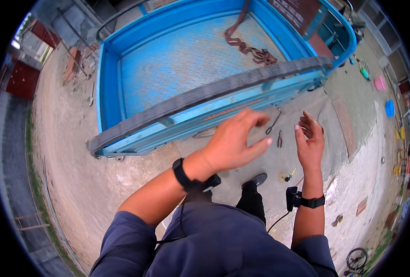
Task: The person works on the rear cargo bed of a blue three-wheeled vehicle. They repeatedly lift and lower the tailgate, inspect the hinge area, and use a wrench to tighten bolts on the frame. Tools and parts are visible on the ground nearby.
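Observation:
My left hand (235,142) is raised in front of the side of a blue cargo bed (191,121), with thumb and fingers apart and nothing in it. To the right, my right hand (310,143) is held up with its fingers loosely bent and the thumb apart; no object shows in it. A dark rubber-like strip (205,93) wraps the bed's near top rail, just beyond my left hand. On the ground between my hands lie pliers (279,139) and a long thin metal tool (274,122).
A brown strap (242,45) lies crumpled in the bed's far right part. A yellow-and-black item (286,177) sits on the ground near my shoe (259,179). Farther right stand a blue bucket (389,108) and a pink bucket (380,83). Bricks (73,64) are piled at the far left.

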Demonstrator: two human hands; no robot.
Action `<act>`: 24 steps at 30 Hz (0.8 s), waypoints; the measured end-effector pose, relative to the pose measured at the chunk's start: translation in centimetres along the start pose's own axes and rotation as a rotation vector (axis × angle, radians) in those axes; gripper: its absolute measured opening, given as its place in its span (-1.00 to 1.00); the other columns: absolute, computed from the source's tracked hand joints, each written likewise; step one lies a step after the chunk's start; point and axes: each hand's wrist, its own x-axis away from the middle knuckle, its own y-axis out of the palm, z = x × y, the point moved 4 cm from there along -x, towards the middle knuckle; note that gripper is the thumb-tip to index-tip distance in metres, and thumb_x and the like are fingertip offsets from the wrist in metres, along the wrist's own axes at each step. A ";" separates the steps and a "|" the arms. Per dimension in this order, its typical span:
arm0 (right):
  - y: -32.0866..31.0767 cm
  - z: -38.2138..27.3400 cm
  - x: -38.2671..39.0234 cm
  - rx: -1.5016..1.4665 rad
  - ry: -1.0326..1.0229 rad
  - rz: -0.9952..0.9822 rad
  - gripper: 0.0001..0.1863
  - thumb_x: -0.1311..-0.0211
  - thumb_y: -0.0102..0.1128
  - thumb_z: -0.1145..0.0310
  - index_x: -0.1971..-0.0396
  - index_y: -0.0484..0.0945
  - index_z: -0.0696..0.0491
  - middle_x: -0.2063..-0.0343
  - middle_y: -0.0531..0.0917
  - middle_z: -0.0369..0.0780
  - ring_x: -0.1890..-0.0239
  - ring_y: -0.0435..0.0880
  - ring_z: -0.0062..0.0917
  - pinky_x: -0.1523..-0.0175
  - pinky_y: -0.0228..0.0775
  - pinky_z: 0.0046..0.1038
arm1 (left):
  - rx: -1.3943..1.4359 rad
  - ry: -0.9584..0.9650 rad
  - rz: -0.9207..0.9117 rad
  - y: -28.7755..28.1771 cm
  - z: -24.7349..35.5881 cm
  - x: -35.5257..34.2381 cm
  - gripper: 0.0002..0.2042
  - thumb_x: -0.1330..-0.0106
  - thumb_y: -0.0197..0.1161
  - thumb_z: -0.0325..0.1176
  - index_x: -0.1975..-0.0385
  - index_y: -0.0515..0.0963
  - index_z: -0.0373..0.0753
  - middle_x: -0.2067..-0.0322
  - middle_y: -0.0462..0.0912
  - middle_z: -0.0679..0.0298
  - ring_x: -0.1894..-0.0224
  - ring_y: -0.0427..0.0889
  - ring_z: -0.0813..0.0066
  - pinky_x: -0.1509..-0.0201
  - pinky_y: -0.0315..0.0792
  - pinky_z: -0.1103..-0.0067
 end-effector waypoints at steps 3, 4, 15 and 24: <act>8.3 -11.1 -1.5 -0.011 -0.315 -0.107 -0.52 -0.17 0.35 0.44 -0.14 0.56 0.01 0.08 0.64 -0.14 0.03 0.65 -0.30 -0.05 0.50 -0.35 | 0.229 -0.174 -0.004 -7.9 -1.2 9.9 -0.59 -0.24 0.36 -0.42 -0.07 0.47 -0.35 0.21 0.66 0.12 0.20 0.69 0.33 0.05 0.55 0.47; 11.2 -14.8 -1.5 -0.046 -0.401 -0.136 -0.53 -0.16 0.36 0.41 -0.12 0.57 0.01 0.09 0.64 -0.13 0.04 0.65 -0.26 -0.05 0.49 -0.33 | 0.232 -0.229 0.058 -10.8 -1.4 13.1 -0.61 -0.25 0.35 -0.47 -0.06 0.48 -0.35 0.21 0.67 0.12 0.23 0.69 0.39 0.08 0.56 0.50; 35.5 -24.6 -1.5 0.160 -0.625 -0.546 -0.57 -0.33 0.18 0.11 -0.10 0.56 0.00 0.11 0.65 -0.12 0.01 0.61 -0.17 -0.06 0.46 -0.19 | 0.154 -0.847 0.929 -24.2 -6.4 39.0 -0.68 -0.39 0.22 -0.42 -0.08 0.44 -0.38 0.23 0.64 0.17 0.22 0.66 0.50 0.09 0.60 0.53; 36.9 -24.0 -0.7 0.284 -0.510 -0.677 -0.54 -0.36 0.13 0.09 -0.15 0.53 0.01 0.05 0.66 -0.11 -0.05 0.61 -0.18 -0.11 0.44 -0.18 | 0.220 -1.282 1.087 -22.8 -11.5 49.9 -0.63 -0.45 0.17 -0.25 -0.11 0.44 -0.36 0.19 0.66 0.15 0.23 0.71 0.44 0.17 0.53 0.57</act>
